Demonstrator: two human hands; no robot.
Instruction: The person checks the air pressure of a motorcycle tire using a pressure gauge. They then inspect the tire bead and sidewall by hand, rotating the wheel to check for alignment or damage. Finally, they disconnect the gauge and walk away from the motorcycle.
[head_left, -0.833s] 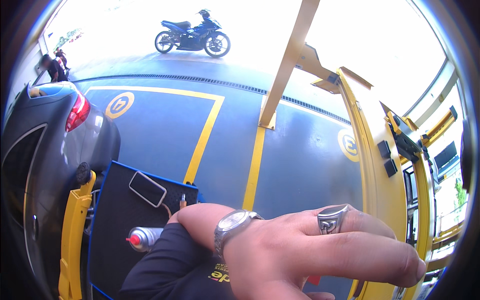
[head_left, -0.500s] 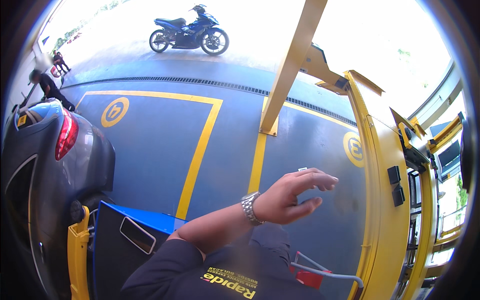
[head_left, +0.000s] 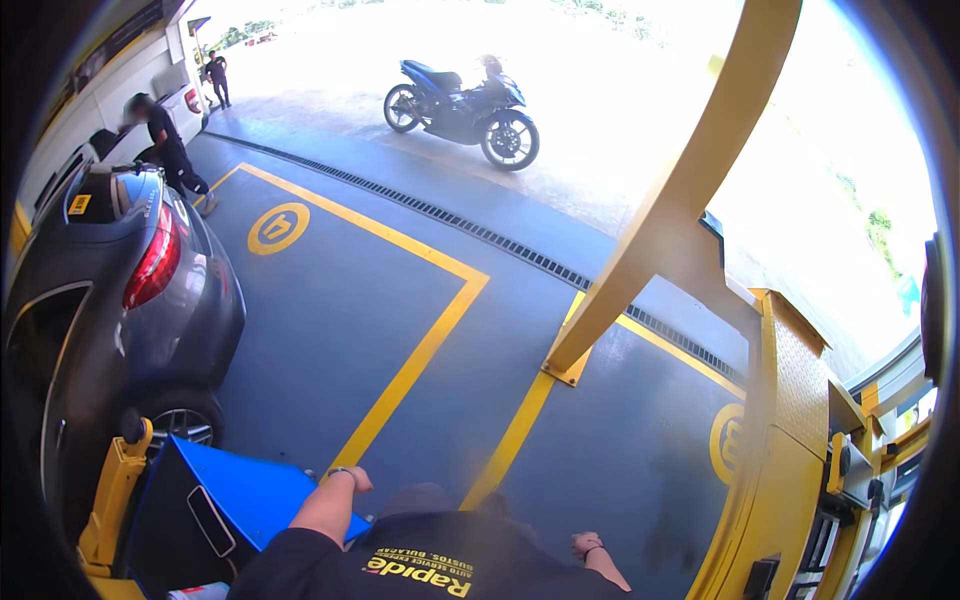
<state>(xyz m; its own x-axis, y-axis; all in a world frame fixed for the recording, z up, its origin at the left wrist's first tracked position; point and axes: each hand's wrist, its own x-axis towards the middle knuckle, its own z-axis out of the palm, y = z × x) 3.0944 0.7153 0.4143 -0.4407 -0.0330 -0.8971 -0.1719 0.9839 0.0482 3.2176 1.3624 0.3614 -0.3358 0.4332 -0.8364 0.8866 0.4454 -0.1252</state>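
Note:
My left hand, with a metal watch on its wrist, is low in front of me beside a bright blue panel. Its fingers look curled in, and nothing shows in them. Further right, my right hand hangs above the blue floor with a dark band at its wrist. Its fingers look loosely closed, with nothing visible between them. Left of my left arm, a phone-like dark rectangle with a pale rim rests on a black surface joined to the blue panel.
A grey car stands at the left, a yellow lift arm near its wheel. A yellow post and yellow machinery rise at the right. A motorcycle stands beyond the drain grate. One person is beside the car, another farther back.
My left arm has dropped from across my chest to low at the left, its spread fingers now curled. My right hand has come into view. The view has shifted, showing more of the car.

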